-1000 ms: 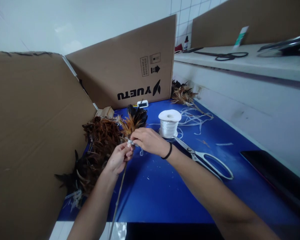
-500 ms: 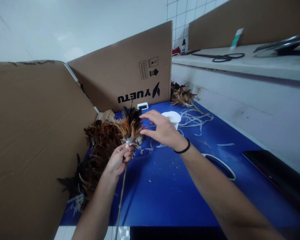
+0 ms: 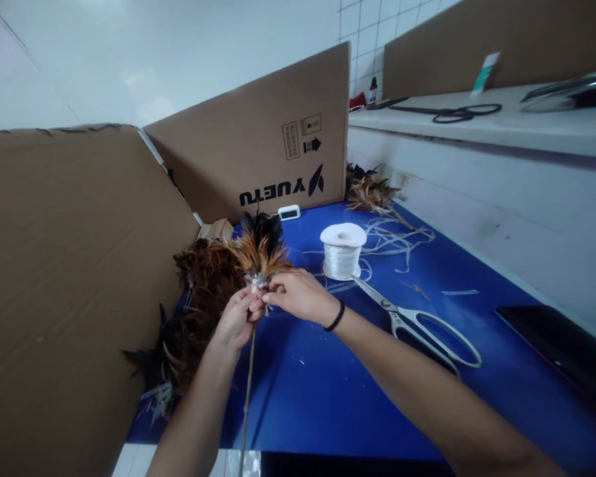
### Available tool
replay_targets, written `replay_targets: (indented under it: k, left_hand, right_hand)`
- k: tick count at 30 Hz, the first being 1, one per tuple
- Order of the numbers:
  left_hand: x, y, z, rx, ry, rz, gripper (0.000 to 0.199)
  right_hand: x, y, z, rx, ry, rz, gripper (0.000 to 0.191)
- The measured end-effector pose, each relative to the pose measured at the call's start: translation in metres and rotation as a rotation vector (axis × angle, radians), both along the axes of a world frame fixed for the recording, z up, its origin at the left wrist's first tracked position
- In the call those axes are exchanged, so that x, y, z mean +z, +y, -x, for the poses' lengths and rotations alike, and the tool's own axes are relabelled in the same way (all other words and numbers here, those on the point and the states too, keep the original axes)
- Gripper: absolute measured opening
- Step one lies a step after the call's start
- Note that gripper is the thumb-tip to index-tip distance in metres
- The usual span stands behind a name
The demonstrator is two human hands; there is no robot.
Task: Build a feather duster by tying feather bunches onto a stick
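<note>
My left hand (image 3: 239,314) is closed around the neck of a feather duster (image 3: 259,248), just below its brown and black feathers. The duster's thin stick (image 3: 247,397) runs down past the table's near edge. At the base of the feathers, where white quills or wrapping show, my right hand (image 3: 297,291) is closed with its fingertips pinched; whether a feather or tape lies in them is hidden. Left of the duster lies a heap of loose brown feathers (image 3: 211,275). A spool of clear tape (image 3: 342,255) stands to the right, with large scissors (image 3: 412,318) touching or close to its base.
Cardboard panels (image 3: 258,126) wall the left and back of the blue table (image 3: 322,404). Another feather bundle (image 3: 370,189) and tangled clear strips (image 3: 392,242) lie at the back right. A black flat object (image 3: 551,344) is on the right. Above, a shelf (image 3: 516,122) holds more scissors (image 3: 464,114).
My right hand has come down and left from beside the feathers to their base, its spread fingers now closed. The spool and scissors are uncovered. The view has shifted slightly.
</note>
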State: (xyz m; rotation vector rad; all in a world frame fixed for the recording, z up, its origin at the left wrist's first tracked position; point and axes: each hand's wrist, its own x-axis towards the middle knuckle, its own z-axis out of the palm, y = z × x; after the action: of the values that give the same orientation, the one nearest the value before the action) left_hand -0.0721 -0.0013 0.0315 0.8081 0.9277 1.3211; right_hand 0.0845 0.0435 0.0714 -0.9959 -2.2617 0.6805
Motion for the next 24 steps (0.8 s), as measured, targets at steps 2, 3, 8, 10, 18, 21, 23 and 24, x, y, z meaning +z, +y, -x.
replay_targets:
  k: [2, 3, 8, 10, 18, 21, 23, 24]
  left_hand:
    - [0.000, 0.000, 0.000, -0.002, 0.011, -0.004, 0.024]
    - [0.000, 0.000, 0.000, -0.006, 0.015, -0.006, 0.024]
    - [0.003, -0.002, -0.002, -0.004, 0.027, -0.015, 0.022]
    - [0.003, -0.003, -0.003, 0.002, 0.032, -0.019, 0.022]
    - [0.003, -0.003, -0.003, -0.016, 0.059, -0.006, 0.024]
    - [0.002, -0.003, -0.002, -0.023, 0.051, -0.003, 0.024]
    - [0.001, -0.003, -0.002, -0.027, 0.041, 0.000, 0.024]
    - [0.001, -0.003, -0.002, -0.030, 0.036, 0.001, 0.024]
  right_hand:
    - [-0.004, 0.002, 0.003, -0.014, 0.056, -0.012, 0.017]
    - [-0.006, 0.004, 0.005, -0.022, 0.098, -0.016, 0.016]
    - [-0.020, 0.011, 0.013, -0.102, 0.289, 0.110, 0.016]
    - [-0.025, 0.013, 0.015, -0.110, 0.335, 0.161, 0.016]
    - [-0.029, 0.011, 0.017, -0.101, 0.418, 0.117, 0.013]
    - [-0.031, 0.010, 0.018, -0.094, 0.432, 0.118, 0.013]
    - [-0.032, 0.010, 0.018, -0.083, 0.445, 0.135, 0.014]
    - [-0.033, 0.010, 0.018, -0.074, 0.456, 0.159, 0.014]
